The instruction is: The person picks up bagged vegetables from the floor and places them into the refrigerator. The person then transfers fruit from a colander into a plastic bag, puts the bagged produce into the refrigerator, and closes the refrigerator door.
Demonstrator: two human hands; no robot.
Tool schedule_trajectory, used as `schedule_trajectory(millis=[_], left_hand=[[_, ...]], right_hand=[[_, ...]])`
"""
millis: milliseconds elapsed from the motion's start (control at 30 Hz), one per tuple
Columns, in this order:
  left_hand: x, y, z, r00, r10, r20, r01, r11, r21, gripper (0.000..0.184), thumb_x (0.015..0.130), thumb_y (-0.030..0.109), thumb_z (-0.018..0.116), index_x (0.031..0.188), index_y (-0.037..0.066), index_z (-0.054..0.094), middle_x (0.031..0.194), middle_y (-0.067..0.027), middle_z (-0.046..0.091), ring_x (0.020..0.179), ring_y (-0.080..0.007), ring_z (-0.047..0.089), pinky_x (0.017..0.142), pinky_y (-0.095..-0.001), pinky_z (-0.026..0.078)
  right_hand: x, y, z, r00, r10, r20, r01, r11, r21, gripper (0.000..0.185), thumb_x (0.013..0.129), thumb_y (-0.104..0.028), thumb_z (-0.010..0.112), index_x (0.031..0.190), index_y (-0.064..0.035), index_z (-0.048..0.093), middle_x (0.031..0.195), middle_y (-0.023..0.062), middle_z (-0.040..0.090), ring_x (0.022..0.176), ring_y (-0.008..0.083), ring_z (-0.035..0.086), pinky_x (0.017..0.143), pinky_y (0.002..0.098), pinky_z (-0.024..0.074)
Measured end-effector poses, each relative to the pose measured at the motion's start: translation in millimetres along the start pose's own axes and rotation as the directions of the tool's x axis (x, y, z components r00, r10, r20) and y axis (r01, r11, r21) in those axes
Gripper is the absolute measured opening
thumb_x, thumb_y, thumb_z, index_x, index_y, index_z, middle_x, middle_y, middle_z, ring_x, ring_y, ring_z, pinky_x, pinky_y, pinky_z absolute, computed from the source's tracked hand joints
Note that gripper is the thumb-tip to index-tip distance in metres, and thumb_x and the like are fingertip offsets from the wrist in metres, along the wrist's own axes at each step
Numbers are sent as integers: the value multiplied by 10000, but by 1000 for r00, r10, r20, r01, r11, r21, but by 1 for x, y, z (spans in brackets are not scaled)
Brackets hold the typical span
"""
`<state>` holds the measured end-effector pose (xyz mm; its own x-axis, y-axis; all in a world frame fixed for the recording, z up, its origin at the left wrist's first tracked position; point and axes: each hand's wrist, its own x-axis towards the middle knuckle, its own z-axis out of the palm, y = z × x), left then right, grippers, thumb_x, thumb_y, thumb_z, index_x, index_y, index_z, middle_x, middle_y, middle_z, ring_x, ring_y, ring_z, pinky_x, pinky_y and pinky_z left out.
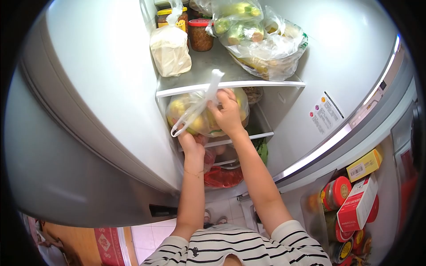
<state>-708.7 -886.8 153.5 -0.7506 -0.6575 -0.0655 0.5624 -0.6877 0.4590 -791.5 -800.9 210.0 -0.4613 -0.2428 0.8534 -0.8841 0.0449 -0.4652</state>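
Observation:
A clear plastic bag of yellowish round fruit (202, 122) is at the middle shelf of the open fridge, its white handles (195, 111) sticking up and hanging towards me. My left hand (191, 142) holds the bag at its lower left, with the fingertips partly hidden by it. Curled fingers of my right hand (229, 111) grip the upper right of the same bag. The fruit's exact kind is unclear through the plastic. Just above my right hand runs the white front edge of the upper shelf (266, 83).
Above are a tied white bag (171, 51), a red-lidded jar (201, 35) and bagged vegetables (266, 48). A lower shelf edge (262, 136) and a red bag (223, 176) lie below. Jars (339, 190) and boxes (357, 201) fill the open door at right.

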Motion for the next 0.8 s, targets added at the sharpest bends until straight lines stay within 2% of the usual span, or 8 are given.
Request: schedule_trajectory(millis=[67,200,333,400,500,667,733,800], left_hand=[[15,1,-1,1000,-15,-14,16,999,28,611,944,557,408,1324,79,422,1258,-119,529,1064,-256,599,833,-385,561],[28,-7,2,998,13,-64,-4,992,126,632,932,570,425,1322,72,418,1245,-112,529,1039,-249,600,800,-375,554],[41,-7,2,981,55,-184,1,956,295,662,913,602,438,1346,104,381,1218,-94,529,1004,-230,596,735,-355,554],[47,-4,3,978,35,-204,32,949,314,681,904,613,448,1367,124,351,1234,-93,515,1004,-229,590,725,-353,553],[48,-7,2,972,28,-234,44,953,298,722,886,629,469,1401,152,300,1273,-96,480,1030,-232,572,713,-357,554],[43,-10,-4,980,33,-197,22,962,271,701,910,589,465,1428,165,258,1334,-113,428,1095,-267,539,735,-390,553],[28,-14,6,923,272,-272,-135,891,433,661,951,529,429,1432,116,242,1360,-150,398,1142,-305,507,747,-410,545],[29,-22,-16,932,322,-167,-187,821,539,652,963,486,430,1430,75,232,1379,-185,364,1183,-338,465,822,-438,507]], right_hand=[[3,8,2,991,-62,117,80,984,-158,241,808,-152,644,1020,-39,633,1011,143,642,1015,330,546,951,426,369],[16,5,28,986,-28,163,98,895,-434,293,885,-225,518,1092,-47,624,1085,104,646,1058,283,565,1014,469,306],[20,7,44,988,121,97,-71,910,-409,300,878,-213,522,1114,-51,612,1096,112,638,1046,281,570,1010,466,312],[20,10,50,999,-48,0,43,887,-460,301,874,-200,522,1125,-58,608,1072,123,641,1037,292,570,986,477,324],[28,16,53,994,62,86,-18,897,-441,305,871,-197,523,1130,-60,607,1058,140,642,1022,309,574,962,487,326],[27,13,48,993,-31,113,80,886,-456,237,865,-194,552,1013,-19,614,904,163,651,892,381,585,837,486,403],[24,5,42,990,-42,134,104,858,-502,242,870,-207,550,1009,-20,617,882,160,651,895,375,588,835,494,400],[21,0,31,909,249,335,-46,858,-512,318,876,-215,542,1133,-34,588,1042,133,644,995,290,580,1001,479,302]])
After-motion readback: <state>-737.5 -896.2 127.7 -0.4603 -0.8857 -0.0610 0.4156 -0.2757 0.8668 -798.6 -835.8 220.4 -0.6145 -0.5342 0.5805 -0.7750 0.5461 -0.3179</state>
